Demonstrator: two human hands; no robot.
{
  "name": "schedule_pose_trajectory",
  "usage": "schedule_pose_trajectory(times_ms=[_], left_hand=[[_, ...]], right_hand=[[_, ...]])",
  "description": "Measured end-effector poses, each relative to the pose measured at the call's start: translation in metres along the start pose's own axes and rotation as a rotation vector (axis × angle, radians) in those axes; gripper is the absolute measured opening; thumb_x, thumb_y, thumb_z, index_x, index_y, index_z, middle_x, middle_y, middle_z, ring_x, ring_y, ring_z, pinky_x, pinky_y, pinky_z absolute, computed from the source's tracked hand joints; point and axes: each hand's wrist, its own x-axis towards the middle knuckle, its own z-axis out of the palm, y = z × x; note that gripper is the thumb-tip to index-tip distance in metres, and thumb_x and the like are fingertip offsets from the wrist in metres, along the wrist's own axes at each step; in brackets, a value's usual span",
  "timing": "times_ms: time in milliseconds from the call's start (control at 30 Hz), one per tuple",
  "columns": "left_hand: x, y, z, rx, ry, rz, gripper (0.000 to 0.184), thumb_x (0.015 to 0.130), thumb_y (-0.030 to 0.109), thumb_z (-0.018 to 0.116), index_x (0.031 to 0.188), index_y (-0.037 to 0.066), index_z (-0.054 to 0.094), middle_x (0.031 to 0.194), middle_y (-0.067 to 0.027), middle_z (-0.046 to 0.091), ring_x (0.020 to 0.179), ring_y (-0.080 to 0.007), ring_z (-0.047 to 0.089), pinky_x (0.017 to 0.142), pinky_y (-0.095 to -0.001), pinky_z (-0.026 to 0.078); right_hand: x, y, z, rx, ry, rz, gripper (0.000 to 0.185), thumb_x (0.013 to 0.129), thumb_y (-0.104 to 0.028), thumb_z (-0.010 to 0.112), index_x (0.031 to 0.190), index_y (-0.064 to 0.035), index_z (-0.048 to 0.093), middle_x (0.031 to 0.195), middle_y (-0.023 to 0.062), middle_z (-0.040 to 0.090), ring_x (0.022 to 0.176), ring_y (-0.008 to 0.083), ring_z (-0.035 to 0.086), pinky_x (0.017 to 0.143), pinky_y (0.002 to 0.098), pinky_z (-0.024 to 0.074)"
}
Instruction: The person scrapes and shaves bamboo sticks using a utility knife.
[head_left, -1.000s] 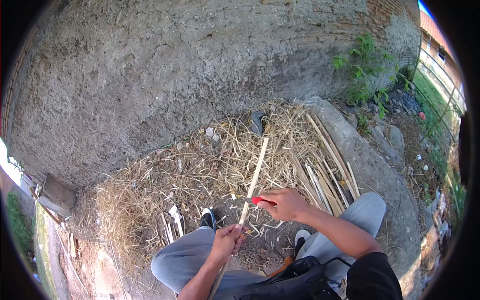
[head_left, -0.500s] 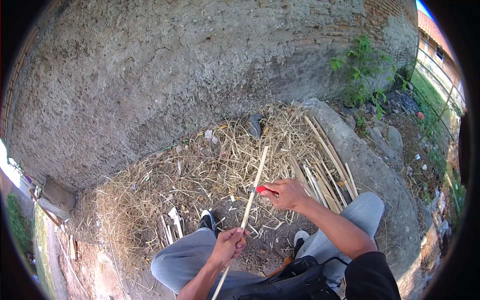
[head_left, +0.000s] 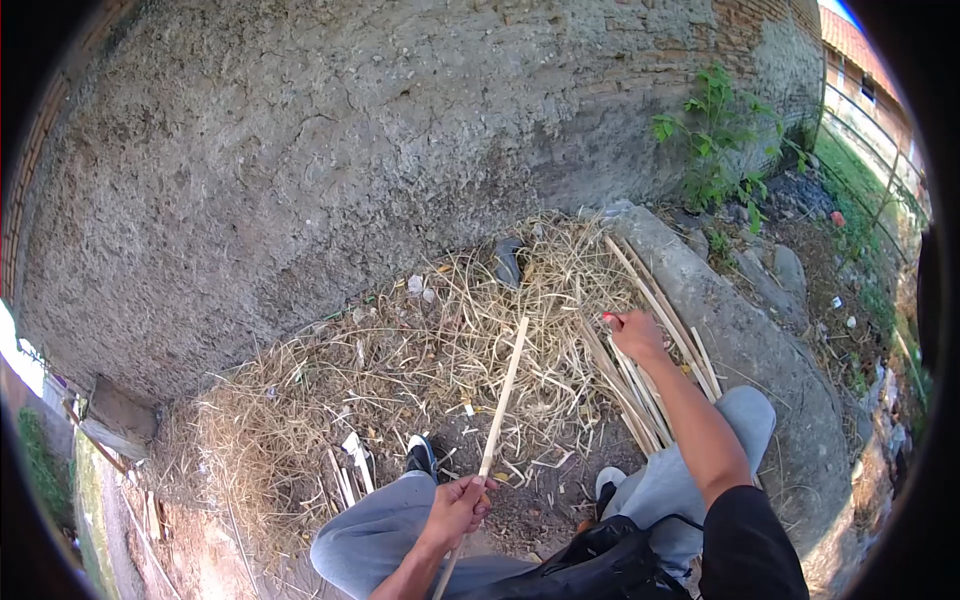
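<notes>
My left hand [head_left: 460, 512] is closed around a long, pale bamboo strip [head_left: 507, 390]. The strip stands at a slant, its upper end pointing away from me and its lower part running down past my wrist. My right hand [head_left: 640, 340] is closed on a red-handled knife [head_left: 609, 317], apart from the strip and off to its right. Only a little red shows beyond my fingers; the blade is hard to make out. Below that hand, several split strips [head_left: 640, 385] lie in a bundle against a stone slab.
Curly shavings [head_left: 250, 440] cover the ground before me. A rough wall [head_left: 330, 150] rises behind them. The stone slab [head_left: 740, 320] runs along the right, near a green plant [head_left: 715, 135]. A dark object [head_left: 508, 262] lies by the wall. Short pale pieces [head_left: 357, 455] lie beside my left shoe [head_left: 421, 455].
My right hand with the knife has moved off the strip, up and to the right. My left hand keeps its grip, and the strip has shifted only slightly.
</notes>
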Motion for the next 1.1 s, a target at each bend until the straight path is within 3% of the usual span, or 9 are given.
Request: schedule_pose_trajectory(times_ms=[100,167,233,267,333,567,733,900,1100], left_hand=[[0.018,0.009,0.01,-0.002,0.038,0.117,0.028,0.103,0.025,0.044,0.103,0.001,0.058,0.061,0.0016,0.045,0.046,-0.0026,0.03,0.039,-0.0197,0.023],[0.033,0.008,0.012,0.093,0.086,0.211,0.027,0.103,0.025,0.044,0.103,0.002,0.058,0.062,0.0022,0.045,0.046,-0.0021,0.031,0.039,-0.0191,0.024],[0.037,0.013,0.016,0.078,0.103,0.212,0.027,0.103,0.025,0.044,0.103,0.002,0.058,0.062,0.0022,0.046,0.046,-0.0021,0.032,0.038,-0.0191,0.025],[0.039,0.016,0.018,0.07,0.112,0.218,0.028,0.103,0.025,0.044,0.103,0.002,0.059,0.062,0.0022,0.046,0.046,-0.0021,0.033,0.038,-0.0192,0.025],[0.041,0.015,0.02,0.076,0.124,0.234,0.028,0.103,0.025,0.043,0.102,0.001,0.059,0.062,0.0024,0.046,0.045,-0.002,0.034,0.037,-0.0194,0.026],[0.04,0.011,0.02,0.162,0.137,0.333,0.029,0.103,0.023,0.043,0.102,0.0,0.059,0.061,0.0025,0.046,0.044,-0.0025,0.036,0.037,-0.0196,0.028],[0.042,0.01,0.02,0.205,0.141,0.369,0.029,0.103,0.023,0.043,0.1,-0.001,0.06,0.06,0.0028,0.047,0.045,-0.0028,0.037,0.038,-0.0205,0.03],[0.037,0.011,0.025,0.52,0.331,0.512,0.03,0.099,0.019,0.047,0.088,-0.004,0.063,0.055,-0.0044,0.053,0.049,-0.0108,0.05,0.049,-0.0299,0.041],[0.029,0.018,0.027,0.513,0.315,0.482,0.031,0.099,0.021,0.046,0.088,-0.004,0.062,0.058,-0.0063,0.057,0.05,-0.0126,0.053,0.05,-0.0305,0.042]], right_hand=[[-0.037,-0.052,-0.007,0.333,-0.133,-0.077,0.031,0.092,-0.035,0.055,0.1,-0.0101,0.072,0.063,0.0165,0.061,0.059,0.0302,0.061,0.059,0.041,0.0472],[-0.069,-0.086,-0.019,0.387,-0.121,-0.261,0.031,0.093,-0.034,0.055,0.103,-0.0106,0.072,0.058,0.014,0.059,0.054,0.0284,0.058,0.054,0.0388,0.0451],[-0.095,-0.101,-0.013,0.458,-0.077,-0.519,0.032,0.093,-0.036,0.057,0.107,-0.0104,0.071,0.065,0.0122,0.063,0.056,0.0284,0.06,0.053,0.0379,0.0467],[-0.107,-0.104,-0.009,0.456,-0.08,-0.525,0.032,0.093,-0.036,0.057,0.107,-0.0104,0.071,0.065,0.0122,0.063,0.056,0.0284,0.06,0.053,0.0379,0.0467],[-0.126,-0.108,-0.004,0.454,-0.082,-0.771,0.031,0.091,-0.032,0.06,0.105,-0.0059,0.07,0.08,0.0129,0.068,0.065,0.0285,0.065,0.056,0.0383,0.05],[-0.145,-0.108,0.001,0.415,-0.148,-0.804,0.03,0.09,-0.032,0.062,0.103,-0.0063,0.069,0.08,0.0129,0.068,0.068,0.0299,0.066,0.06,0.039,0.0531],[-0.147,-0.11,0.003,0.39,-0.09,-0.882,0.031,0.088,-0.033,0.063,0.103,-0.0071,0.07,0.074,0.0109,0.066,0.06,0.0303,0.063,0.054,0.0395,0.0515],[-0.148,-0.116,-0.001,0.308,-0.038,-0.896,0.03,0.087,-0.033,0.065,0.103,-0.0081,0.07,0.07,0.0082,0.064,0.055,0.0286,0.062,0.049,0.0386,0.0499],[-0.144,-0.118,0.008,0.341,0.009,-0.881,0.029,0.085,-0.033,0.067,0.101,-0.0095,0.071,0.07,0.0062,0.065,0.054,0.0269,0.062,0.047,0.0373,0.0492]])
